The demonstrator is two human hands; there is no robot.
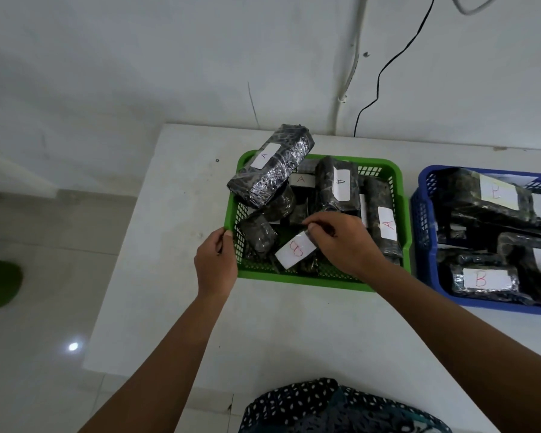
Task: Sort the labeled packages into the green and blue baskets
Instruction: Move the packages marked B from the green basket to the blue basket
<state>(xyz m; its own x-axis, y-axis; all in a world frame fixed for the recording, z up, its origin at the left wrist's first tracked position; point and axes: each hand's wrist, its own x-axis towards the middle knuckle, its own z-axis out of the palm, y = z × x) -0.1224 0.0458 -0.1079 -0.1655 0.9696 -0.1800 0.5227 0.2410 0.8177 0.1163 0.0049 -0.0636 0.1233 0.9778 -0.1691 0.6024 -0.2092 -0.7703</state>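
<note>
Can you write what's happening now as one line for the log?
left hand: holds green basket rim | right hand: pinches B package in green basket | blue basket: B packages

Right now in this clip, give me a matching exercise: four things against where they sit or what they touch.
1. left hand
2. right hand
3. B-labelled package
4. blue basket

a. right of the green basket
b. lying in the green basket
c. gripping the green basket's left rim
d. on the B-labelled package

Pairs: 1-c, 2-d, 3-b, 4-a
</note>
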